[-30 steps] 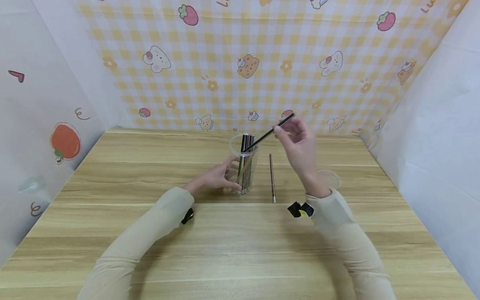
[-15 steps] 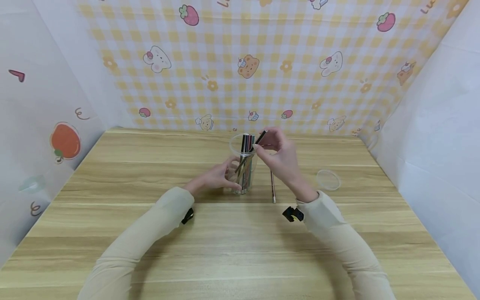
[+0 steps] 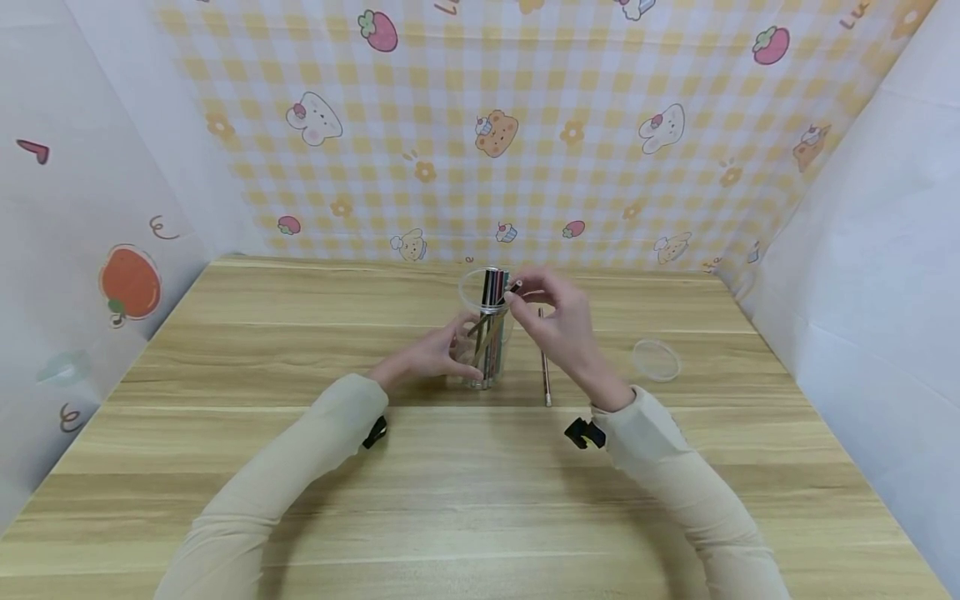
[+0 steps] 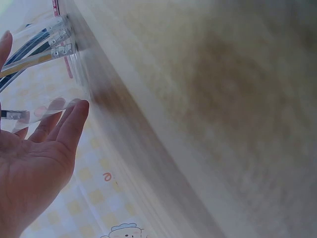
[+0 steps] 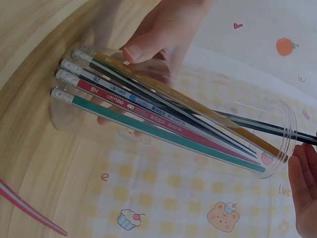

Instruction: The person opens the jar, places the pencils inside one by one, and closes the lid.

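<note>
The clear plastic cup [image 5: 294,121] stands upright on the wooden table [image 3: 480,508], much nearer the back edge than the front edge and about midway between the left and right edges. The left hand [image 3: 429,354] holds it low on the side facing the table's left edge, the thumb in front and the fingers reaching round behind. The right hand [image 3: 558,321] is narrow, thumb and fingertips pinching the upper end of a dark pencil [image 3: 515,288] at the cup's rim. That pencil slants down through the opening, and its eraser end hangs inside, above the cup's floor and on the left hand's side.

Several other pencils already lean together in the cup, eraser ends down: a green pencil [image 5: 166,135], a red pencil [image 5: 148,114], a grey-blue pencil [image 5: 129,94] and an ochre pencil [image 5: 233,128] can be made out, along with darker ones partly hidden behind them. The ochre one crosses the rest at an angle.

A loose pencil [image 3: 546,375] lies flat near the cup, toward the table's right edge, its eraser end toward the front edge. Farther toward the right edge, well apart from the cup, a clear round lid [image 3: 657,360] lies on the wood. Beyond the back edge hangs a yellow-checked cloth [image 3: 375,150] printed with bears, rabbits and strawberries
</note>
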Demonstrator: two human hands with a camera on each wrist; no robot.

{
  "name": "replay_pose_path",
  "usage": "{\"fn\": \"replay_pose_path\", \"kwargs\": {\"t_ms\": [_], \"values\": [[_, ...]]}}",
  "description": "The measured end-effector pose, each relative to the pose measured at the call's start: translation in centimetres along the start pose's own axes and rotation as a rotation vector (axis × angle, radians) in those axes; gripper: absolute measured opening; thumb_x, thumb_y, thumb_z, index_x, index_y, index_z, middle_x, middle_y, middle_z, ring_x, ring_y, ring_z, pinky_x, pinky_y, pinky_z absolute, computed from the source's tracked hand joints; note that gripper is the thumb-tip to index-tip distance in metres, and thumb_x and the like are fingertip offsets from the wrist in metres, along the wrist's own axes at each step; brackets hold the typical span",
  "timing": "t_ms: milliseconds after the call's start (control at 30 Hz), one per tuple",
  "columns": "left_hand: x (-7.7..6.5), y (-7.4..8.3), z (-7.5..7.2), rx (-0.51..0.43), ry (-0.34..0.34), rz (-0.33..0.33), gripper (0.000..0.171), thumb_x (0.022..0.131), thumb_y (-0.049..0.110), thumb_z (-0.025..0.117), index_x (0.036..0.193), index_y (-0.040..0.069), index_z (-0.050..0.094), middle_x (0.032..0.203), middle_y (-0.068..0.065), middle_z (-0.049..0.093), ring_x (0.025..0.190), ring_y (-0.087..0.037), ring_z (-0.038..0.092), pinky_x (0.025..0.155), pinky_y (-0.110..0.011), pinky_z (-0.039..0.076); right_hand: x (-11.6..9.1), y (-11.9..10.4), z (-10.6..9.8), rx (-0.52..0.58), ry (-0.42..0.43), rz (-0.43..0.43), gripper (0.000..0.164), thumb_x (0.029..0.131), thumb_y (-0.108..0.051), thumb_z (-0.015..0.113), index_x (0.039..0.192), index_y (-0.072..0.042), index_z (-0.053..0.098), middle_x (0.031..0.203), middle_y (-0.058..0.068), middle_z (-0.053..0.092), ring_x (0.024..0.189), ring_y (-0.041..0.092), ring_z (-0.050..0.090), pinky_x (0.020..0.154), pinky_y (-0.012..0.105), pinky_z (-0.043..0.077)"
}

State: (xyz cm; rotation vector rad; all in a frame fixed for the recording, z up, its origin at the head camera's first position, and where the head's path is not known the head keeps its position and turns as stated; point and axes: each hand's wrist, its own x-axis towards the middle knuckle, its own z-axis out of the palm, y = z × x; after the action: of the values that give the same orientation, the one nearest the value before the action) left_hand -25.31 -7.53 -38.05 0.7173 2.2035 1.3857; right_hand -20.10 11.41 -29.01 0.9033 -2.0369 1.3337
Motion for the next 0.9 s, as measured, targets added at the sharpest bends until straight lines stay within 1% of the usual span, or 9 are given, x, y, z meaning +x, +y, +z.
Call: {"fn": "replay_pose_path", "kwargs": {"t_ms": [200, 333, 533, 700, 900], "values": [[1.2, -2.2, 0.1, 0.016, 0.027, -0.011, 0.078, 0.069, 0.018, 0.076, 0.128, 0.029, 0.027, 0.121, -0.015, 0.046, 0.113, -0.030, 0.042, 0.096, -0.047, 0.027, -0.1, 0.0, 0.3, -0.011, -0.014, -0.027, 0.015, 0.074, 0.015, 0.059, 0.088, 0.011, 0.056, 0.084, 0.019, 0.059, 0.073, 0.026, 0.056, 0.064, 0.033, 0.050], [1.2, -2.2, 0.1, 0.013, 0.035, -0.020, 0.077, 0.069, 0.018, 0.076, 0.127, 0.031, 0.027, 0.122, -0.013, 0.045, 0.114, -0.029, 0.042, 0.096, -0.047, 0.028, 0.0, 0.0, 0.3, -0.040, -0.028, -0.060, 0.014, 0.074, 0.015, 0.059, 0.087, 0.011, 0.057, 0.082, 0.019, 0.059, 0.071, 0.026, 0.055, 0.062, 0.033, 0.050], [1.2, -2.1, 0.0, 0.046, 0.030, -0.018, 0.077, 0.069, 0.020, 0.076, 0.127, 0.033, 0.027, 0.124, -0.011, 0.045, 0.111, -0.026, 0.045, 0.093, -0.045, 0.033, 0.1, 0.0, 0.4, -0.075, -0.047, -0.101, 0.013, 0.074, 0.014, 0.058, 0.086, 0.010, 0.060, 0.080, 0.018, 0.060, 0.069, 0.024, 0.055, 0.061, 0.036, 0.050], [1.1, -2.1, 0.0, 0.052, 0.017, -0.009, 0.077, 0.069, 0.022, 0.076, 0.127, 0.034, 0.026, 0.125, -0.012, 0.045, 0.108, -0.026, 0.047, 0.091, -0.044, 0.036, 0.0, 0.0, 0.5, -0.091, -0.067, -0.089, 0.011, 0.075, 0.013, 0.059, 0.085, 0.010, 0.061, 0.077, 0.017, 0.058, 0.066, 0.024, 0.054, 0.059, 0.037, 0.049], [1.1, -2.0, -0.1, 0.071, 0.024, -0.014, 0.077, 0.069, 0.024, 0.076, 0.127, 0.034, 0.026, 0.124, -0.012, 0.045, 0.108, -0.027, 0.047, 0.090, -0.044, 0.036, -0.2, 0.0, 0.8, -0.102, -0.078, -0.070, 0.010, 0.075, 0.013, 0.060, 0.085, 0.010, 0.062, 0.080, 0.018, 0.058, 0.066, 0.024, 0.054, 0.058, 0.038, 0.049]]}}
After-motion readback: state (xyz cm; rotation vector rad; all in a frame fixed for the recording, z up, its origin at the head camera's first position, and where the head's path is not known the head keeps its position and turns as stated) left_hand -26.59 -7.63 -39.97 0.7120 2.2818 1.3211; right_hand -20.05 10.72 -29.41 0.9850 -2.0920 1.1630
